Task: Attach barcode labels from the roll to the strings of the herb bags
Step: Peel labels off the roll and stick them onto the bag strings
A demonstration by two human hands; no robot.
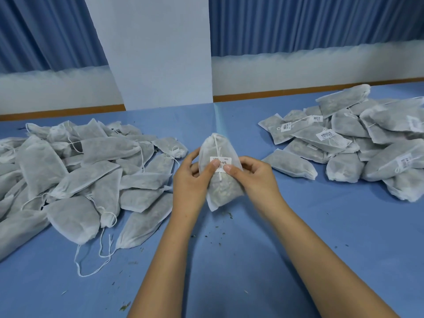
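Holding a white mesh herb bag (220, 182) just above the middle of a blue table (229, 271), a person pins a barcode label (220, 162) onto the bag's string (217, 146) with both thumbs. The left hand (191, 180) is curled round the bag's left side, fingers tucked behind it and thumb laid on the label's lower left corner. The right hand (254, 175) grips the right side the same way, with its thumb on the lower right corner. The bag's gathered neck points away from the person. The string runs down from the neck, meets the label about a third of the way along the bag and shows again just below it. Whether the label is folded round the string cannot be told from here. To the person's left lies a sprawling heap of bags (80, 171), loose white strings trailing over the table towards the near edge. Well apart on the right sits a second heap (355, 143), where several bags carry white barcode labels at their strings. Crumbs of dried herb (218, 235) are scattered on the blue surface between and beside the forearms. Behind the table hang blue curtains (298, 21), split by a plain white pillar (156, 53)
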